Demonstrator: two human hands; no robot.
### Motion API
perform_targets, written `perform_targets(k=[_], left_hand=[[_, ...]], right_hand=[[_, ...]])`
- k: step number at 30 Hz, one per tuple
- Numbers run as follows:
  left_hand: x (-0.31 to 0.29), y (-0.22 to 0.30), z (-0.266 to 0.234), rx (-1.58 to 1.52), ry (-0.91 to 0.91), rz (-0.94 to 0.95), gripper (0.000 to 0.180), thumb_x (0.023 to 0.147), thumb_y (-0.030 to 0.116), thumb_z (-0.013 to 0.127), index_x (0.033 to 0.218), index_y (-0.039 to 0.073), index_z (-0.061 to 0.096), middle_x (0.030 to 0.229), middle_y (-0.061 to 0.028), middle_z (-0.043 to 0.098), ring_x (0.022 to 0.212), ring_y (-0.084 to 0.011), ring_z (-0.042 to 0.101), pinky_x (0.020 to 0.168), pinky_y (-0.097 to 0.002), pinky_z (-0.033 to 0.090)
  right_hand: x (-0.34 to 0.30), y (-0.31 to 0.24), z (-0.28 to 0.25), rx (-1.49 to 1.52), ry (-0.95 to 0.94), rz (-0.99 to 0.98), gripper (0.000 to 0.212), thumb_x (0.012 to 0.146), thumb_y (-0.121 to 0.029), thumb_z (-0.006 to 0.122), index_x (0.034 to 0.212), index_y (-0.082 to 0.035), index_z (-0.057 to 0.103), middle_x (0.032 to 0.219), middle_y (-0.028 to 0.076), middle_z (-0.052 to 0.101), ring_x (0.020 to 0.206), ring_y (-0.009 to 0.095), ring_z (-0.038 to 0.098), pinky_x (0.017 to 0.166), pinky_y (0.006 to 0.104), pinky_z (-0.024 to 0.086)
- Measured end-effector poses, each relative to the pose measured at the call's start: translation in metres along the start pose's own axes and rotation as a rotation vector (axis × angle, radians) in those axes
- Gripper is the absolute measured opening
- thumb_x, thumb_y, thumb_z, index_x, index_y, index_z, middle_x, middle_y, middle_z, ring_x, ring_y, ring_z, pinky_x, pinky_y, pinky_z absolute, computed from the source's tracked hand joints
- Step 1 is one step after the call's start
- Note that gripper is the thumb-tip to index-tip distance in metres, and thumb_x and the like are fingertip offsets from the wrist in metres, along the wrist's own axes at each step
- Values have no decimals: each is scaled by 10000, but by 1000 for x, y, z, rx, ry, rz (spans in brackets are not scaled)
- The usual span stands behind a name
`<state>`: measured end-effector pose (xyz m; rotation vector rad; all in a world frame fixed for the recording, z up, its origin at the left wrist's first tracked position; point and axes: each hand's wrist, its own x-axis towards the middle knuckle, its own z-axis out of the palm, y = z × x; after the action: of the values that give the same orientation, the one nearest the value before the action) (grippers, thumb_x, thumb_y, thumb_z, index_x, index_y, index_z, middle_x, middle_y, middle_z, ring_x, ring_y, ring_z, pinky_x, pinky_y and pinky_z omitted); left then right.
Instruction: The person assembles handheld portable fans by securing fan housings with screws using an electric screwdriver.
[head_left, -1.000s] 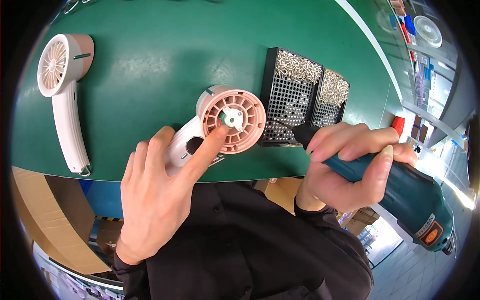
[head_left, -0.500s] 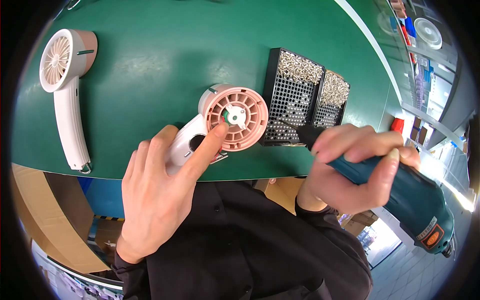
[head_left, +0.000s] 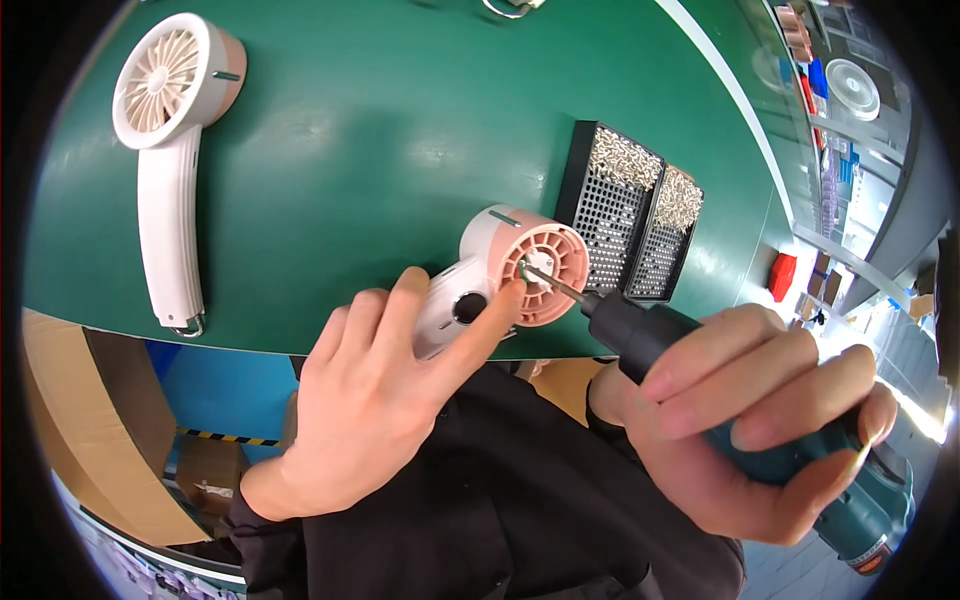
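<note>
My left hand (head_left: 385, 390) is closed around the white handle of a pink and white handheld fan (head_left: 480, 235), which lies near the table's front edge. Its thumb presses at the open pink head, close to the white part in the centre. In my right hand (head_left: 760, 410) is a dark teal electric screwdriver (head_left: 660, 345), tilted so that its bit reaches into the fan's head at that white centre part. Whether a screw sits under the tip is too small to tell. Just beyond the fan stand two black screw trays (head_left: 610, 225) with many small silvery screws.
Another pink and white handheld fan (head_left: 170, 220) lies at the left on the green table (head_left: 340, 190). A metal ring-shaped piece (head_left: 508, 10) shows at the far edge. Below the table on the left is an open cardboard box (head_left: 100, 430). A red object (head_left: 783, 276) stands at the right.
The screwdriver's bit has moved from over the screw tray to the fan's centre. The held fan now sits tilted toward the screwdriver. The whole view has shifted somewhat.
</note>
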<state>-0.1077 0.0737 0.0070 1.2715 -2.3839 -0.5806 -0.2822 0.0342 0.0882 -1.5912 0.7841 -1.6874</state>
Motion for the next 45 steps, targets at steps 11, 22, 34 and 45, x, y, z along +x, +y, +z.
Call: perform_targets(k=[11, 22, 34, 45], left_hand=[[-3, -2, 0, -3, -23, -26, 566, 734, 141, 628, 1289, 238, 574, 1004, -126, 551, 739, -194, 499, 628, -271, 414], [-5, 1, -1, 5, -48, -39, 572, 736, 129, 622, 1292, 252, 572, 1010, -127, 549, 738, -205, 512, 653, -278, 450], [6, 3, -11, -7, -3, -171, 573, 749, 8, 689, 1283, 200, 608, 1048, -144, 531, 806, -291, 537, 678, -369, 451], [10, 8, -6, -47, 2, -220, 657, 703, -96, 673, 1312, 131, 574, 1124, -153, 548, 904, -314, 578, 755, -377, 480]], right_hand=[[-11, 26, 14, -126, -184, 135, 234, 1014, -221, 314, 1178, -74, 393, 788, 133, 492, 464, 254, 523, 406, 391, 488], [-10, 24, 11, -44, -262, 202, 223, 983, -151, 442, 1160, -82, 325, 764, 144, 512, 476, 279, 532, 456, 398, 505], [-15, -7, -82, -133, 331, -51, 207, 982, -169, 378, 1172, -87, 391, 727, 130, 484, 409, 253, 494, 363, 413, 469], [-41, 7, -107, -161, 535, 81, 250, 914, -62, 500, 1110, -83, 345, 640, 149, 511, 376, 247, 481, 353, 402, 476]])
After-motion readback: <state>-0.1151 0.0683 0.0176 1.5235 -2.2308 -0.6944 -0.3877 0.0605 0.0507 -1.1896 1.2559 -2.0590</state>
